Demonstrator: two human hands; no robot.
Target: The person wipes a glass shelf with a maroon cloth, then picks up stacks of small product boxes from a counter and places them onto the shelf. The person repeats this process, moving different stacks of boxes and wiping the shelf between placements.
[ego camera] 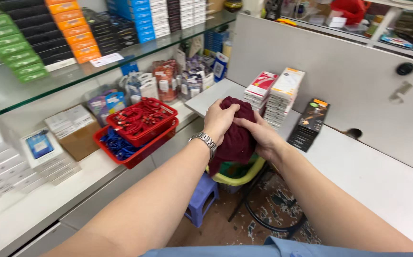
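Note:
A dark maroon cloth [237, 135] is bunched up in front of me, over a yellow-green chair seat. My left hand [219, 119], with a metal watch on its wrist, grips the cloth's top left. My right hand [260, 132] clasps it from the right side. Both hands press the fabric between them, above the gap between two white counters.
Red baskets [142, 128] of red and blue cables sit on the left counter. Stacks of small boxes [279, 95] and black boxes [310, 124] stand on the right counter [378, 176]. A glass shelf [73, 71] carries coloured boxes. A purple stool [201, 195] stands on the floor.

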